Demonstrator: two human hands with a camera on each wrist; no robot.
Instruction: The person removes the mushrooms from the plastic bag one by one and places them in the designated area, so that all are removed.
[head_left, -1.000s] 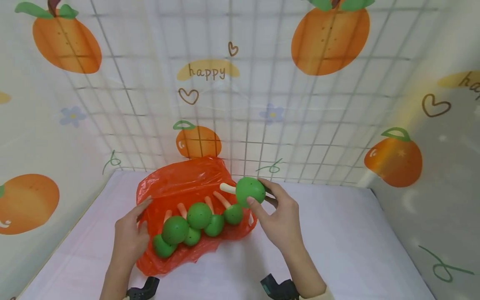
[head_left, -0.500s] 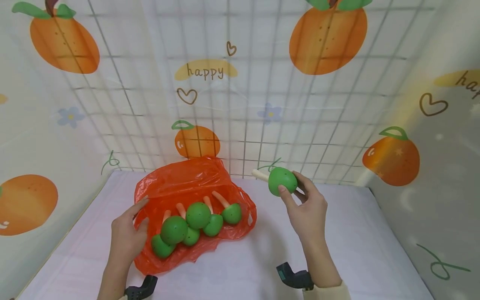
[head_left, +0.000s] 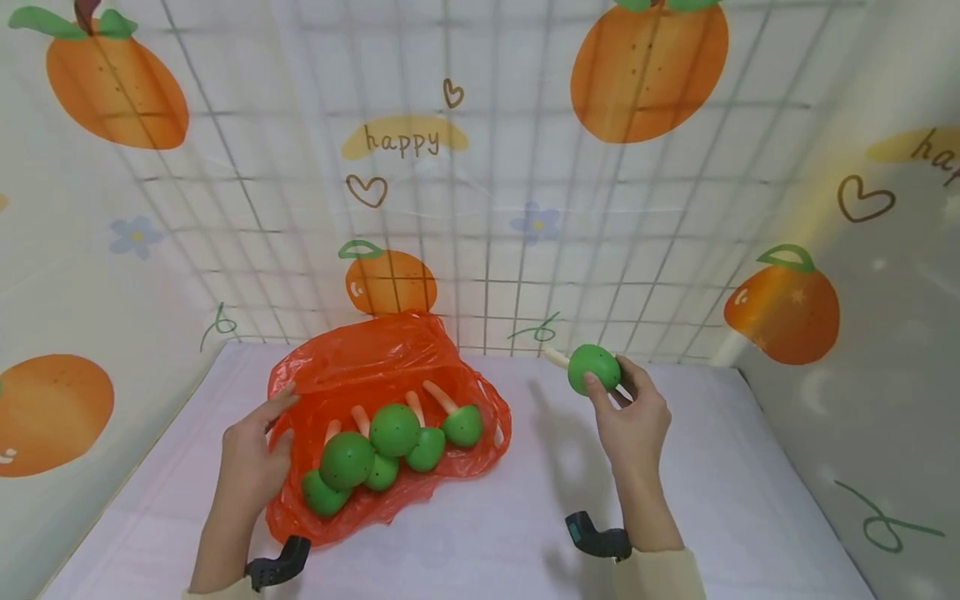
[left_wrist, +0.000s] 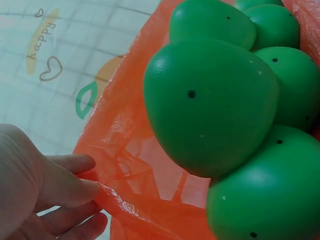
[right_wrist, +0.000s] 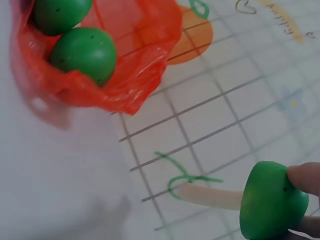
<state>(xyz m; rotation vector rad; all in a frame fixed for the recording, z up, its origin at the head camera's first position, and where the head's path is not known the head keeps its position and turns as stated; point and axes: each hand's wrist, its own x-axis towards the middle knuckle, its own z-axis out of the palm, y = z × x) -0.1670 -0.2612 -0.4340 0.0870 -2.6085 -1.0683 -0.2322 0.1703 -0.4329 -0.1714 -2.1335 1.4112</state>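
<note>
The white table [head_left: 480, 533] stood inside a small booth whose walls [head_left: 675, 208] carried a wire grid and printed oranges, hearts and the word "happy". An orange plastic bag [head_left: 360, 367] lay on the table at about ten o'clock from the centre, its mouth open toward the person, probably so that the green toy mushrooms [head_left: 378, 446] inside were easy to reach. They rested in a heap with their pale stems pointing to twelve o'clock.

The left hand [head_left: 251, 462] was at the bag's nine o'clock side. Its fingers [left_wrist: 70, 187] were curled around the edge of the thin plastic and pinched it, which seemed to keep the mouth of the bag open and the bag in its place.

The right hand [head_left: 633, 421] was lifted above the table at about two o'clock from the bag, well apart from it. It gripped one mushroom [head_left: 592, 369] by the green cap between thumb and fingertips [right_wrist: 305, 177], with the stem pointing to ten o'clock, away from the palm. The wrist was bent upward and the forearm came from five o'clock.
</note>
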